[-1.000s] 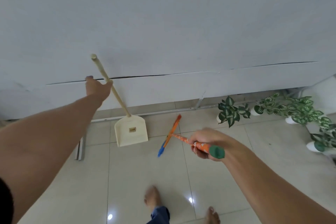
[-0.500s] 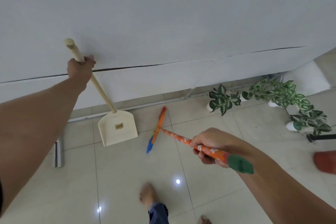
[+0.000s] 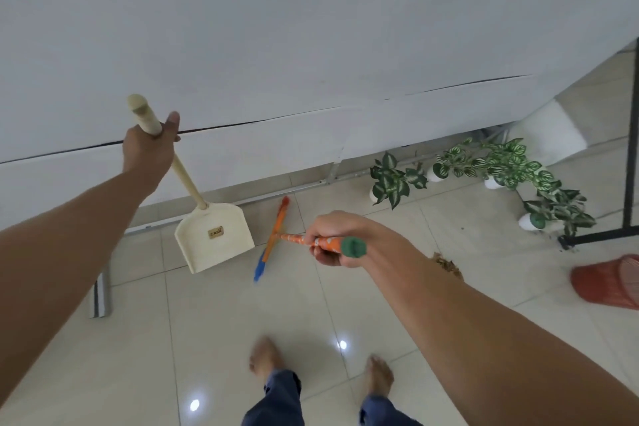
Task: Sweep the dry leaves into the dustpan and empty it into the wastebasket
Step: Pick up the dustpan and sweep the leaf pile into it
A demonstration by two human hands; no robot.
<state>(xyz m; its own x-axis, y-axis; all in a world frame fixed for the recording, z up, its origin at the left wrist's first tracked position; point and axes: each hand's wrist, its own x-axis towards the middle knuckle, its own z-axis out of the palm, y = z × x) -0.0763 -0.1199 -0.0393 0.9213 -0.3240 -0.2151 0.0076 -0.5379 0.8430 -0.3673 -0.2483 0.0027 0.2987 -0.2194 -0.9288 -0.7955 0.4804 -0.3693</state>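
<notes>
My left hand (image 3: 148, 149) grips the long cream handle of a cream dustpan (image 3: 214, 239), whose pan hangs just above the tiled floor near the wall. My right hand (image 3: 332, 239) is closed around the orange, green-capped handle of a broom (image 3: 273, 239); its orange and blue head points at the floor beside the pan. A small heap of dry brown leaves (image 3: 446, 264) lies on the tiles to the right, partly hidden behind my right forearm. A red wastebasket (image 3: 608, 282) lies on its side at the right edge.
A white wall (image 3: 311, 45) runs across the back. Potted green plants (image 3: 484, 169) line its foot on the right. A black metal stand (image 3: 629, 149) rises at far right. A striped mat (image 3: 98, 297) lies at left. My bare feet (image 3: 266, 360) stand on the glossy tiles.
My left hand has closed on the dustpan handle and lifted it off the wall. The view has swung right, bringing the leaves and red wastebasket into sight. The broom stays in my right hand.
</notes>
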